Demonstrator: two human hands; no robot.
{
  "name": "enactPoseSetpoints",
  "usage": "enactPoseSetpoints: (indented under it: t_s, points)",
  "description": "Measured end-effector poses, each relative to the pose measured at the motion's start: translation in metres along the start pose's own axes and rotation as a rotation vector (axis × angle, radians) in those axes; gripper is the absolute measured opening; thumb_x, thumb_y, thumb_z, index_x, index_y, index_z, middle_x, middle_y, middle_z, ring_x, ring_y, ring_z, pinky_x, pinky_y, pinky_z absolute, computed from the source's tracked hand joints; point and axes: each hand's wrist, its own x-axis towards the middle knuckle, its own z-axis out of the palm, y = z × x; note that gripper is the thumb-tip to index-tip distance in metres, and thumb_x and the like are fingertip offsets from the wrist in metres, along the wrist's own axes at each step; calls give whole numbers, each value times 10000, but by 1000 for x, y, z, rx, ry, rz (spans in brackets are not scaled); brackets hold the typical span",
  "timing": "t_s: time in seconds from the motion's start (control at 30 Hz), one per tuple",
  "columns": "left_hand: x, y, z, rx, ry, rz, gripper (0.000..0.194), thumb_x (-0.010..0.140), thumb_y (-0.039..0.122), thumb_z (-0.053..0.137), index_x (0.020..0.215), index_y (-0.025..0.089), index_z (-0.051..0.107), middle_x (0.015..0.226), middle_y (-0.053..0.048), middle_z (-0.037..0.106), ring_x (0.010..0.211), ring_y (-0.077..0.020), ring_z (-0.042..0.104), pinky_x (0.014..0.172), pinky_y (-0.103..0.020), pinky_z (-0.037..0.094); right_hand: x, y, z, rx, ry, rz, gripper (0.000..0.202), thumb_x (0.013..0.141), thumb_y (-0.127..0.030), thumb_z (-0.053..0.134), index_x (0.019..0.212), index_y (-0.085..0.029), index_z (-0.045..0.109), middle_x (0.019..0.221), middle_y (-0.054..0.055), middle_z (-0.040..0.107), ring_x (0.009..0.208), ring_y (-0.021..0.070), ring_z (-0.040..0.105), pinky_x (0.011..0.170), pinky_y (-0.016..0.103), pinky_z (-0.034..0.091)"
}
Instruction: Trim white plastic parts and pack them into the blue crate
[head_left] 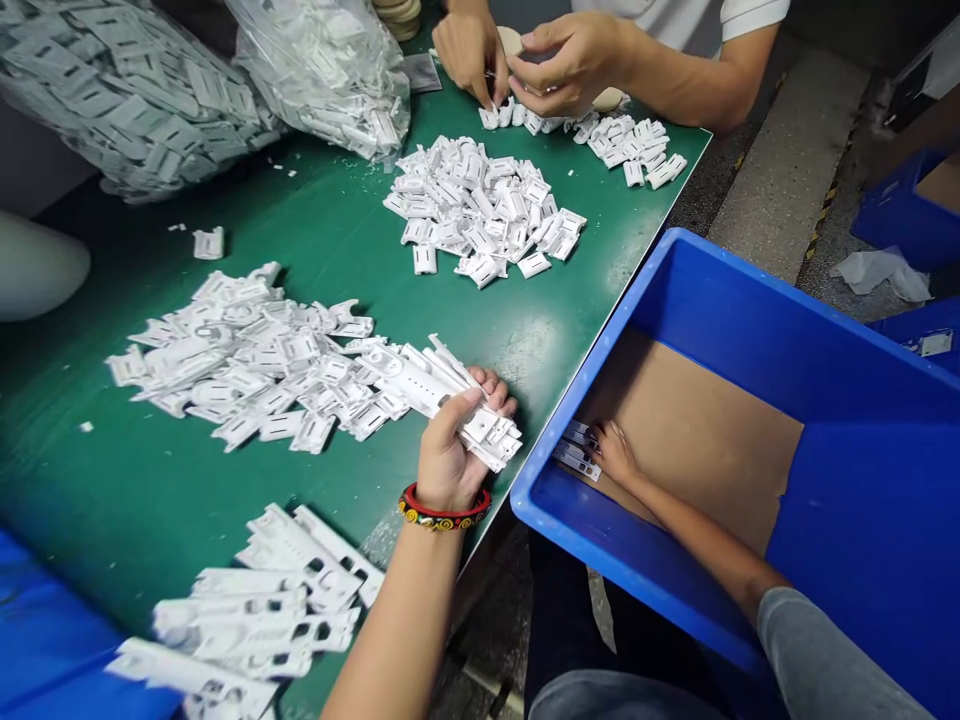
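Note:
My left hand (457, 440), with a beaded bracelet at its wrist, is wrapped round a stack of long white plastic parts (420, 382) above the green table. My right hand (615, 455) reaches down inside a blue bin (705, 500), its fingers at some long white parts (577, 460) lying on the brown cardboard (690, 420) in the bin's near left corner. Whether those fingers grip a part is too small to tell. A pile of small white parts (255, 350) lies left of my left hand, and more long white parts (262, 600) are stacked nearer to me.
Another heap of small parts (487, 205) lies farther back. Across the table (330, 240), a person's hands (562, 65) handle small pieces. Clear bags of parts (135, 90) stand at the back left. A blue container (60, 630) is at the lower left.

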Motion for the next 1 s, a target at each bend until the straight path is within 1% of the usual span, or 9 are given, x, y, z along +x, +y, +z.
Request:
enactPoseSetpoints:
  t_s: [0.2, 0.33, 0.43, 0.53, 0.6, 0.7, 0.8, 0.87, 1.0]
  points:
    - [-2, -1, 0, 1, 1, -5, 274, 582, 128, 783, 820, 148, 648, 688, 37, 535, 589, -56, 520, 557, -164, 486, -1, -1, 6, 39, 33, 9, 236, 843, -225, 608, 1073, -172, 620, 1141, 139, 580, 1073, 290, 527, 939, 452, 471]
    - [-4, -4, -1, 118, 27, 34, 300, 579, 167, 823, 830, 167, 658, 705, 32, 598, 614, -79, 586, 591, -185, 514, -7, -7, -7, 86, 86, -2, 230, 842, -241, 597, 1065, -183, 599, 1170, 148, 558, 1112, 300, 519, 943, 487, 469]
    - [-7, -6, 0, 222, 36, 45, 293, 594, 220, 836, 820, 176, 654, 709, 25, 633, 623, -103, 629, 587, -201, 519, -10, -17, -42, 163, 210, 1, 161, 881, -267, 543, 1022, -195, 572, 1138, 133, 535, 1093, 278, 528, 935, 481, 469]
    - [-11, -8, 4, 301, 23, 56, 284, 616, 252, 827, 827, 170, 654, 737, 1, 665, 648, -136, 661, 618, -240, 533, -10, -40, -102, 332, 470, 42, 124, 905, -312, 534, 980, -214, 548, 1030, 82, 522, 1016, 240, 543, 912, 445, 470]
    - [-12, -9, 6, 351, 18, 72, 277, 633, 274, 817, 830, 165, 655, 753, -20, 687, 668, -159, 673, 653, -272, 542, -3, -68, -148, 415, 578, 22, 120, 900, -317, 557, 973, -222, 551, 993, 57, 522, 912, 210, 545, 835, 399, 488]
    - [-12, -12, 3, 471, -16, 96, 272, 677, 325, 795, 842, 161, 654, 757, -47, 713, 714, -196, 683, 699, -314, 544, 17, -125, -199, 558, 538, -163, 141, 906, -301, 569, 1027, -238, 599, 1004, 43, 541, 830, 170, 548, 769, 337, 498]
    - [-11, -14, -3, 646, -44, 171, 294, 679, 360, 799, 864, 162, 685, 827, -59, 732, 811, -225, 688, 806, -349, 537, 43, -178, -215, 718, 420, -237, 190, 872, -330, 631, 1035, -232, 624, 1012, 42, 580, 835, 166, 573, 740, 314, 513]
    - [-10, -16, -6, 686, -69, 196, 294, 680, 375, 798, 873, 171, 711, 894, -57, 741, 865, -233, 686, 872, -360, 528, 53, -196, -214, 868, 396, -187, 160, 881, -351, 620, 966, -215, 623, 935, 29, 604, 814, 162, 588, 735, 309, 520]
    - [-10, -14, -5, 478, -149, 104, 260, 729, 348, 766, 910, 167, 721, 1049, -87, 733, 979, -240, 682, 932, -367, 536, 50, -181, -225, 1066, 503, -61, 193, 860, -392, 645, 917, -217, 587, 795, -23, 579, 677, 115, 570, 663, 262, 515]
